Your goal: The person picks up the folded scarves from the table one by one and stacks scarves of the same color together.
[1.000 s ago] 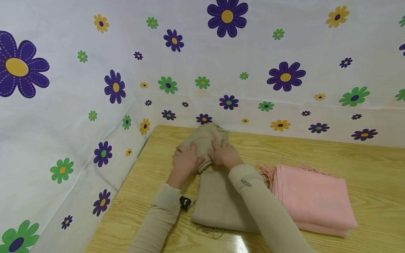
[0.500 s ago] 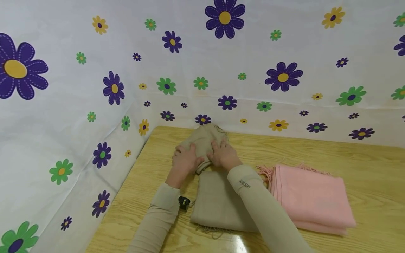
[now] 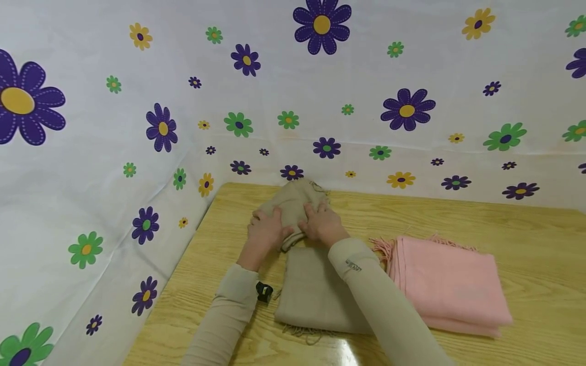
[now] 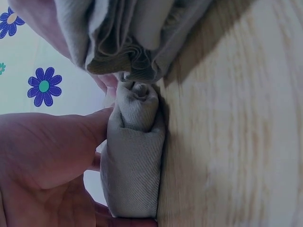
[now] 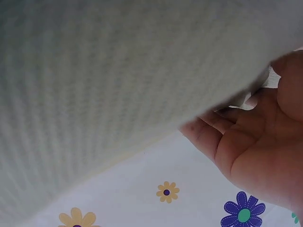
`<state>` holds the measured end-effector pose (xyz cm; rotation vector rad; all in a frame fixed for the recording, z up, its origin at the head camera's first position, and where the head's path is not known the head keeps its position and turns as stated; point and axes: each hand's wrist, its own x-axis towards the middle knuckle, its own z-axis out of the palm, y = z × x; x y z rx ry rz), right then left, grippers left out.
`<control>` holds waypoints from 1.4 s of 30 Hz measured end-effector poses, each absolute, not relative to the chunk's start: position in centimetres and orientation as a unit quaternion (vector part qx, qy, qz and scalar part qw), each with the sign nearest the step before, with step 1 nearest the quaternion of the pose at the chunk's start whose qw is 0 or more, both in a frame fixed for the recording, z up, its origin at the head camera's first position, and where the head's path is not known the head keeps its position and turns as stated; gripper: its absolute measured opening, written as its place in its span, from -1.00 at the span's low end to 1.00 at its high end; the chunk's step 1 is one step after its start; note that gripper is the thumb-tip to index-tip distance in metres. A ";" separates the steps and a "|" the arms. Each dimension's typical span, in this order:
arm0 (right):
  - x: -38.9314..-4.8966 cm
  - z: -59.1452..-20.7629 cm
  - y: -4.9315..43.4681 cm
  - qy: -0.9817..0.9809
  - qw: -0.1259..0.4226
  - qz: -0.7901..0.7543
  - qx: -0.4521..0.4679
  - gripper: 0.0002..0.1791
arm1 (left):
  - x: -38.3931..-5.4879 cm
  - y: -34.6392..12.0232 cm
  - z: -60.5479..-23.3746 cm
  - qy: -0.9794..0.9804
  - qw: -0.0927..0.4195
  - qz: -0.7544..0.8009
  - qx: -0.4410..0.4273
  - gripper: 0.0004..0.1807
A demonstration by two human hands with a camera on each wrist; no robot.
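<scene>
A bunched greyish-beige fringed scarf (image 3: 293,201) lies at the back left of the wooden table. My left hand (image 3: 265,234) rests over its left side, fingers spread and thumb near the front edge. My right hand (image 3: 322,226) lies on its right side with the fingers extended. In the left wrist view the scarf (image 4: 135,165) shows its rolled layers, thumb on top and fingertips low beside the table. Just in front sits a folded scarf (image 3: 311,295) of the same colour, partly under my right forearm. Ribbed pale fabric (image 5: 94,94) hides much of the right wrist view.
A folded pink fringed scarf (image 3: 450,279) lies to the right of my right forearm. The wooden table (image 3: 201,264) meets flower-printed white cloth (image 3: 284,91) at its back and left. A small black device (image 3: 264,292) sits by my left cuff.
Both hands stay on the bunched scarf with hardly any movement. The whole head view has shifted slightly, so everything appears a little further left.
</scene>
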<state>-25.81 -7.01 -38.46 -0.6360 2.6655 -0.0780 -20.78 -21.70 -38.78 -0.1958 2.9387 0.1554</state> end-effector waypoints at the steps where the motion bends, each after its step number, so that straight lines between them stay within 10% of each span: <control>1: -25.8 -38.4 -7.0 0.953 0.198 -0.028 -0.227 -0.29 | -20.8 -21.7 -38.8 0.992 0.096 0.052 -0.065 -0.21; 42: -25.9 -39.1 -7.6 0.960 0.154 0.012 -0.235 -0.26 | -22.2 -22.8 -38.4 0.979 0.168 0.102 -0.051 -0.17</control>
